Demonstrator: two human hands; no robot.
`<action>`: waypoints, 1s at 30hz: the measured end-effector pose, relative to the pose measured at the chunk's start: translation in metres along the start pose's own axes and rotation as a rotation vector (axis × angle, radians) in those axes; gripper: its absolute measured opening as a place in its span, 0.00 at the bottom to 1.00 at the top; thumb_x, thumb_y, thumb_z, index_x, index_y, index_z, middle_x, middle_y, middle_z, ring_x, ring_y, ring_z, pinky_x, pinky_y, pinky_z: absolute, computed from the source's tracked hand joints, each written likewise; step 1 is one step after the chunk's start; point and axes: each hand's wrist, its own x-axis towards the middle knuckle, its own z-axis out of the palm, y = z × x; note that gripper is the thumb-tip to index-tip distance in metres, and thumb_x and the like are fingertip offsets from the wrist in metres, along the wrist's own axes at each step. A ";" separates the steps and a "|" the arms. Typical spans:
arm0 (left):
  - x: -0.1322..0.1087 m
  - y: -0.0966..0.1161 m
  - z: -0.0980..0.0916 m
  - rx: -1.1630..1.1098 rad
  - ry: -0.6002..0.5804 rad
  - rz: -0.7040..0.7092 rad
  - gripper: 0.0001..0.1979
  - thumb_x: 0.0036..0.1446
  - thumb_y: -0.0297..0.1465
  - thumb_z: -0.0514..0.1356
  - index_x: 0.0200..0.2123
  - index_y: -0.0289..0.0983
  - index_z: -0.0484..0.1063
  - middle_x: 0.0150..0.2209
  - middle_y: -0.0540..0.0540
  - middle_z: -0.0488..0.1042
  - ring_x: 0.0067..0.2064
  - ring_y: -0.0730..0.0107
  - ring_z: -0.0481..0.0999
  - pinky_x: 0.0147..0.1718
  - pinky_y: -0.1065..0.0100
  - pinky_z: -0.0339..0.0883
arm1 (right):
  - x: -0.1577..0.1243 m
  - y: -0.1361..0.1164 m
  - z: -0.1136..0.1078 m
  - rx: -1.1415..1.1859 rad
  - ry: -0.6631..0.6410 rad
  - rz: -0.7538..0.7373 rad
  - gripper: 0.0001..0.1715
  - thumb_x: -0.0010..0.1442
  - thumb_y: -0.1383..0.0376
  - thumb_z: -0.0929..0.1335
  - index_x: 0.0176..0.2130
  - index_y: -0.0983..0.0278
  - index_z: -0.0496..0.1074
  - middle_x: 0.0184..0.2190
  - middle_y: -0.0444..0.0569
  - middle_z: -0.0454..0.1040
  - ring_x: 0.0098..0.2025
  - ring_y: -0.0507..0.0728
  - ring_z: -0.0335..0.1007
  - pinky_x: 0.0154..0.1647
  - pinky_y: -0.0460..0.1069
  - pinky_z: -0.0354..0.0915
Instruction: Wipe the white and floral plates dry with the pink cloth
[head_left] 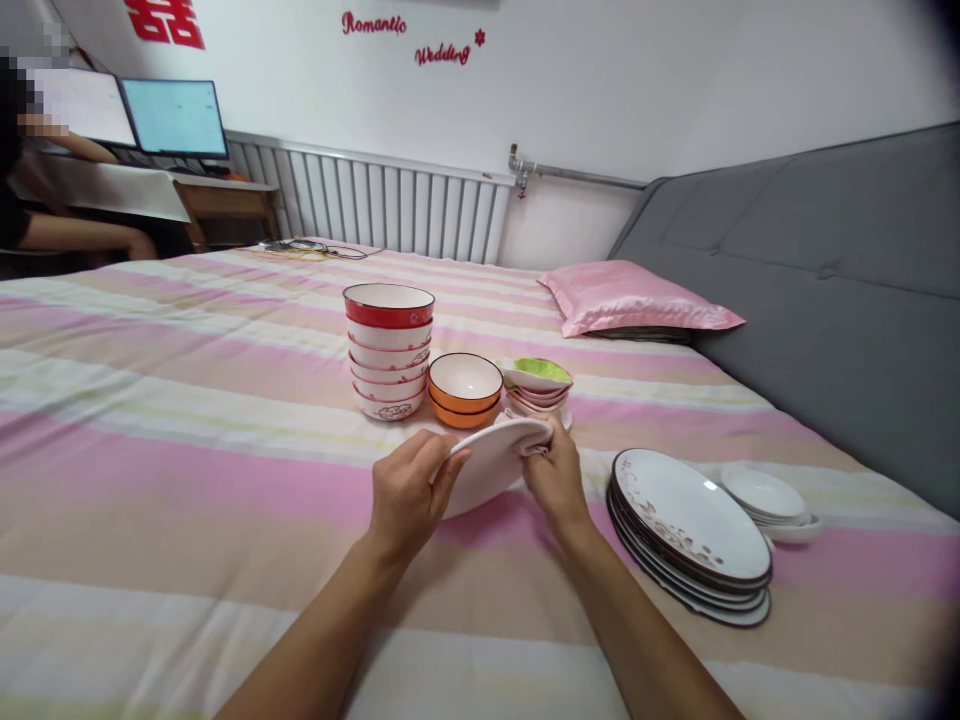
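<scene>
My left hand [409, 490] grips the left rim of a white plate [487, 465], held tilted above the striped bedspread [187, 470]. On the plate's upper right edge, my right hand [555, 475] presses a small pink cloth [534, 440], fingers closed on it. Just beyond the plate stand a stack of red-and-white bowls [388, 350], two nested orange bowls [465, 388] and a pile of small dishes [536, 385] topped by a green one.
A stack of patterned plates [690, 525] lies to my right, with small white saucers [765, 497] beside it. A pink pillow [637, 298] rests against the grey headboard [825, 260]. At far left a person [45, 210] sits at a desk with monitors [174, 118].
</scene>
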 end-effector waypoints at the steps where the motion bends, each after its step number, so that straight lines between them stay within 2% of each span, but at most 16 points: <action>1: 0.000 0.001 0.000 -0.013 -0.014 0.016 0.05 0.60 0.29 0.55 0.32 0.36 0.69 0.24 0.50 0.69 0.26 0.75 0.67 0.26 0.75 0.60 | 0.000 -0.006 -0.002 -0.043 0.000 -0.037 0.18 0.41 0.73 0.59 0.35 0.62 0.66 0.29 0.44 0.69 0.32 0.55 0.63 0.32 0.47 0.59; 5: 0.000 0.004 -0.001 -0.034 -0.058 0.055 0.05 0.60 0.28 0.55 0.33 0.35 0.69 0.25 0.49 0.69 0.26 0.74 0.68 0.26 0.74 0.60 | -0.005 -0.029 -0.007 -0.218 0.010 -0.279 0.21 0.41 0.76 0.58 0.36 0.63 0.66 0.34 0.48 0.70 0.38 0.58 0.63 0.39 0.51 0.59; 8: -0.001 0.006 -0.001 -0.025 -0.089 0.082 0.06 0.60 0.29 0.54 0.33 0.35 0.69 0.26 0.48 0.70 0.27 0.74 0.69 0.25 0.74 0.61 | -0.012 -0.043 -0.006 -0.391 0.033 -0.453 0.18 0.44 0.77 0.59 0.35 0.63 0.66 0.34 0.49 0.70 0.38 0.58 0.61 0.40 0.52 0.57; 11: 0.000 0.010 -0.001 -0.018 -0.094 0.113 0.06 0.60 0.30 0.54 0.33 0.36 0.69 0.26 0.48 0.70 0.27 0.74 0.69 0.25 0.75 0.61 | -0.021 -0.055 -0.003 -0.541 0.032 -0.575 0.14 0.51 0.76 0.60 0.36 0.63 0.67 0.35 0.49 0.71 0.39 0.58 0.61 0.41 0.53 0.55; 14: 0.000 0.012 -0.001 -0.035 -0.112 0.114 0.07 0.61 0.30 0.53 0.32 0.36 0.70 0.26 0.47 0.71 0.27 0.74 0.69 0.26 0.74 0.62 | -0.026 -0.062 -0.001 -0.614 0.025 -0.651 0.15 0.54 0.75 0.61 0.39 0.61 0.68 0.37 0.49 0.71 0.41 0.58 0.61 0.44 0.53 0.53; 18: -0.002 0.012 0.002 -0.093 -0.182 0.055 0.04 0.59 0.30 0.55 0.37 0.37 0.69 0.30 0.47 0.74 0.31 0.72 0.72 0.30 0.73 0.64 | -0.023 -0.059 -0.002 -0.614 0.024 -0.614 0.15 0.52 0.76 0.61 0.37 0.61 0.69 0.35 0.48 0.71 0.40 0.58 0.61 0.43 0.53 0.53; 20: -0.003 0.010 0.004 -0.102 -0.244 -0.040 0.08 0.57 0.31 0.57 0.42 0.38 0.67 0.34 0.47 0.75 0.35 0.70 0.74 0.32 0.72 0.65 | -0.017 -0.052 -0.005 -0.603 0.046 -0.561 0.15 0.50 0.76 0.61 0.35 0.62 0.68 0.34 0.48 0.71 0.39 0.58 0.60 0.41 0.52 0.54; 23: -0.005 0.004 0.007 -0.042 -0.366 -0.247 0.14 0.55 0.34 0.58 0.45 0.40 0.66 0.34 0.49 0.76 0.32 0.70 0.74 0.29 0.71 0.64 | -0.004 -0.037 -0.014 -0.559 0.112 -0.453 0.17 0.45 0.78 0.59 0.34 0.62 0.67 0.32 0.48 0.69 0.37 0.58 0.60 0.39 0.52 0.56; 26: -0.006 -0.002 0.011 -0.019 -0.519 -0.390 0.09 0.53 0.33 0.59 0.39 0.40 0.71 0.32 0.49 0.76 0.29 0.69 0.74 0.25 0.72 0.60 | 0.009 -0.021 -0.024 -0.483 0.138 -0.334 0.21 0.41 0.78 0.59 0.35 0.61 0.66 0.32 0.48 0.69 0.39 0.59 0.61 0.41 0.52 0.58; 28: -0.007 -0.004 0.013 -0.026 -0.620 -0.434 0.04 0.52 0.31 0.59 0.33 0.40 0.72 0.29 0.48 0.76 0.29 0.68 0.74 0.23 0.72 0.58 | 0.016 -0.014 -0.029 -0.432 0.144 -0.269 0.21 0.40 0.77 0.59 0.35 0.61 0.66 0.33 0.47 0.69 0.39 0.59 0.62 0.41 0.52 0.58; 30: -0.009 -0.004 0.015 -0.010 -0.693 -0.463 0.04 0.53 0.30 0.58 0.29 0.39 0.72 0.26 0.48 0.75 0.28 0.67 0.74 0.22 0.72 0.55 | 0.019 -0.009 -0.033 -0.400 0.148 -0.219 0.21 0.40 0.76 0.59 0.35 0.61 0.66 0.34 0.48 0.70 0.38 0.59 0.63 0.40 0.52 0.59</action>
